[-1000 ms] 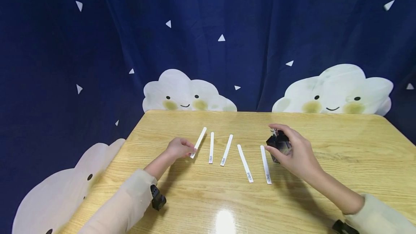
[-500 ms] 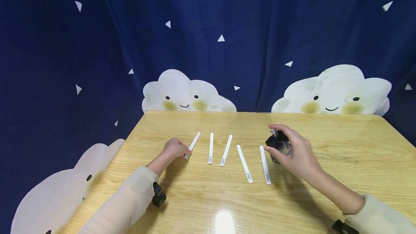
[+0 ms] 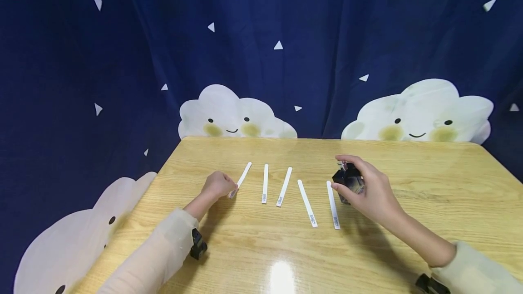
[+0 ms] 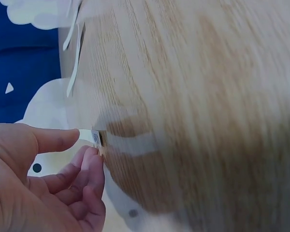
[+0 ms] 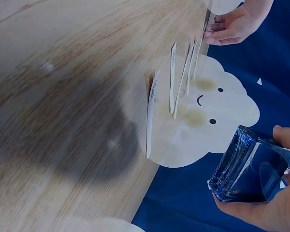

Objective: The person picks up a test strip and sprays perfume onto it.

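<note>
My left hand (image 3: pixel 217 185) is at the near end of the leftmost white paper test strip (image 3: pixel 245 173), which lies slanted on the table. In the left wrist view, thumb and fingers stand apart around the strip's printed end (image 4: pixel 96 138). My right hand (image 3: pixel 377 194) grips a dark glass perfume bottle (image 3: pixel 348 179) above the table, index finger at its sprayer. The right wrist view shows the bottle's thick clear base (image 5: pixel 246 166) between thumb and fingers. Just left of the bottle lies the rightmost test strip (image 3: pixel 333 205).
Between the hands lie more printed strips, among them a middle strip (image 3: pixel 265 183) and a tilted strip (image 3: pixel 307 203). They rest on a wooden table (image 3: pixel 253 257). Behind it hangs a dark blue curtain (image 3: pixel 245 58) with white clouds and triangles.
My left hand has moved left with the leftmost strip, which has come down onto the table; its fingers have since loosened. The right hand and perfume bottle have stayed nearly still.
</note>
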### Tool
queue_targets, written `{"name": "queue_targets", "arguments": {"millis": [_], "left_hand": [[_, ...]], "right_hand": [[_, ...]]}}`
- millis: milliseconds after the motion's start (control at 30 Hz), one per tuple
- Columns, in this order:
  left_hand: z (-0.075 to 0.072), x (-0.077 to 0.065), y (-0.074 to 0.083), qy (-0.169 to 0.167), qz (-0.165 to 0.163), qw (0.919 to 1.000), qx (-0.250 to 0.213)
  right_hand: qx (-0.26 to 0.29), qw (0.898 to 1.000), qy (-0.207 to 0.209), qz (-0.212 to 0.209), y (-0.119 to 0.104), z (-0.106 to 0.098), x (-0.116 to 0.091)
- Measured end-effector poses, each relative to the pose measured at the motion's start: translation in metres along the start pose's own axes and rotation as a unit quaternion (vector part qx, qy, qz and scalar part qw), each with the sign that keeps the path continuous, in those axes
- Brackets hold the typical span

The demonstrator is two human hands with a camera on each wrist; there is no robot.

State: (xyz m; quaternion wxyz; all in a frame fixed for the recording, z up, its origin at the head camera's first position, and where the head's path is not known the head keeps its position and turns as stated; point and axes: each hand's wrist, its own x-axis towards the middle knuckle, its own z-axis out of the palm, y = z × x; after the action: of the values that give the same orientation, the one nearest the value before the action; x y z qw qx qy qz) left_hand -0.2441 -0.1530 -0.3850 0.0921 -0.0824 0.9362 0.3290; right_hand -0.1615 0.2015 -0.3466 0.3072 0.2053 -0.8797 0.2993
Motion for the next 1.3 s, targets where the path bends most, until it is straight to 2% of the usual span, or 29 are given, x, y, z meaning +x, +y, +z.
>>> {"name": "queue_targets", "arguments": {"millis": [167,267,367,467,533,633,767,933,1100,1233,1300], "left_hand": [[-0.002,-0.001,0.001,0.011,0.014,0.9998,-0.007],[-0.002,-0.003,0.003,0.01,0.03,0.9985,-0.044],[0.001,-0.003,0.008,-0.02,0.033,0.9925,-0.116],[0.005,-0.004,0.013,-0.058,0.023,0.9814,-0.181],[0.009,-0.004,0.017,-0.071,0.015,0.976,-0.205],[0.018,-0.005,0.023,-0.075,0.008,0.9747,-0.21],[0.03,-0.007,0.031,-0.075,0.016,0.9788,-0.19],[0.04,-0.012,0.042,-0.07,0.048,0.9865,-0.14],[0.048,-0.013,0.051,-0.029,0.089,0.9944,-0.05],[0.053,-0.01,0.056,-0.002,0.109,0.994,0.003],[0.054,-0.009,0.058,0.001,0.108,0.9939,0.023]], "right_hand": [[-0.001,1.0,0.0,-0.004,0.0,0.0,0.0],[-0.002,1.0,-0.002,-0.004,-0.001,0.0,0.0],[-0.002,1.0,-0.003,-0.002,-0.001,0.0,0.0],[-0.001,1.0,-0.004,-0.001,-0.001,0.0,0.001],[0.002,1.0,-0.004,0.0,-0.001,0.0,0.001],[0.005,1.0,-0.004,0.001,-0.002,-0.001,0.001],[0.003,1.0,-0.004,0.003,-0.003,-0.001,0.001],[-0.001,1.0,-0.006,0.005,-0.003,-0.001,0.0],[0.003,1.0,-0.006,0.005,-0.003,-0.002,0.0],[0.009,1.0,-0.005,0.008,-0.004,-0.002,0.0],[0.01,1.0,-0.007,0.009,-0.005,-0.002,0.0]]}}
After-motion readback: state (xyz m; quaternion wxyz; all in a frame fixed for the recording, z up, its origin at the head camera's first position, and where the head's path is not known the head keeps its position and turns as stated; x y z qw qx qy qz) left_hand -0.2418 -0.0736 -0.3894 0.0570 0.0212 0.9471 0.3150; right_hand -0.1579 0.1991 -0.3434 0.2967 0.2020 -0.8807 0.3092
